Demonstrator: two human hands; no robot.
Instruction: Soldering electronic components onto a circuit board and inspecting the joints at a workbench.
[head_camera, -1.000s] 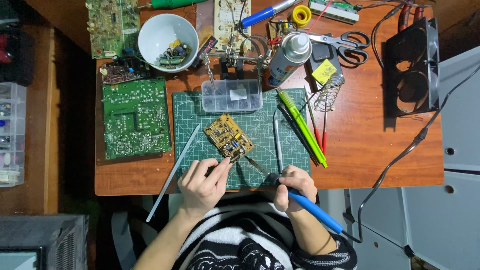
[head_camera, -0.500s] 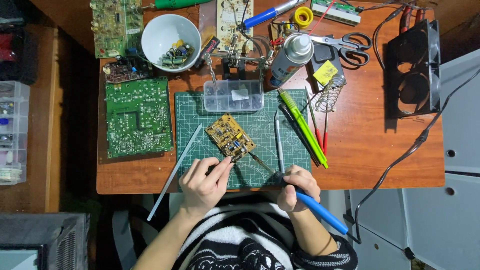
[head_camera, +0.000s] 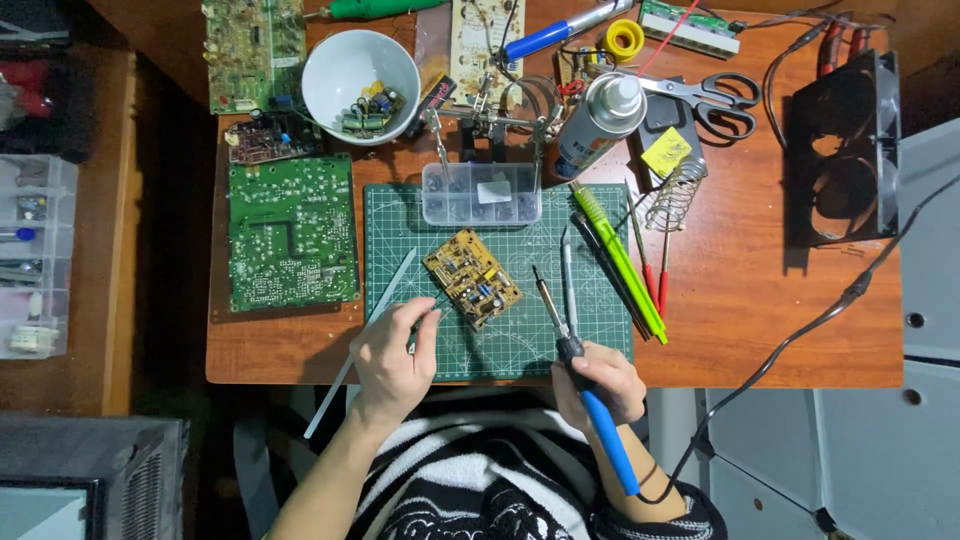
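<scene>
The small yellow circuit board (head_camera: 472, 277) lies tilted at the middle of the green cutting mat (head_camera: 590, 330), below the clear parts box (head_camera: 481, 193). The left hand (head_camera: 393, 350) is closed on thin tweezers (head_camera: 428, 308) whose tips reach the board's near edge. The right hand (head_camera: 600, 383) is wrapped around the blue-handled soldering iron (head_camera: 575, 360), tip raised off the board to its right. Done well, the work likely wants the tweezers steady and the hot tip brought only to the one joint.

Bright overhead light, sharp focus, dim, perhaps murky edges
</scene>
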